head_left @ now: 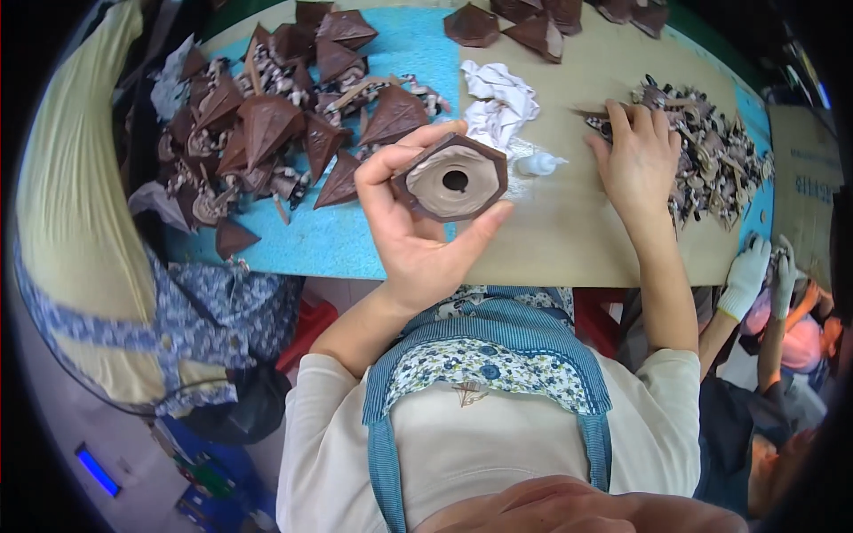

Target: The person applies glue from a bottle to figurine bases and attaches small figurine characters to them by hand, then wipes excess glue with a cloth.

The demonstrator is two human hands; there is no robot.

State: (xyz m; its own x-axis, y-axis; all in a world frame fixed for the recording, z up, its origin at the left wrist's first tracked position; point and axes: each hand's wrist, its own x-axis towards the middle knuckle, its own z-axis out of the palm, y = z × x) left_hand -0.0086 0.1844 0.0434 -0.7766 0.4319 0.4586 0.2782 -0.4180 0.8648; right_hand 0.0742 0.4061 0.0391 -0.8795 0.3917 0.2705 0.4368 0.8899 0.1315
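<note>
My left hand (413, 222) holds a brown hexagonal piece (451, 178) above the table edge, its hollow pale inside with a round hole turned up toward me. My right hand (638, 158) reaches out flat onto a heap of small brown and white parts (711, 160) at the right of the table; whether its fingers grip one I cannot tell. Between the two hands lie a crumpled white cloth (498, 102) and a small white glue bottle (538, 163) on its side.
A pile of brown pyramid-shaped pieces (267, 124) mixed with small parts covers the blue mat (329, 240) at left. More brown pieces (533, 27) sit at the far edge. Another person's white-gloved hands (755, 271) work at lower right. A yellow sack (80, 213) stands at left.
</note>
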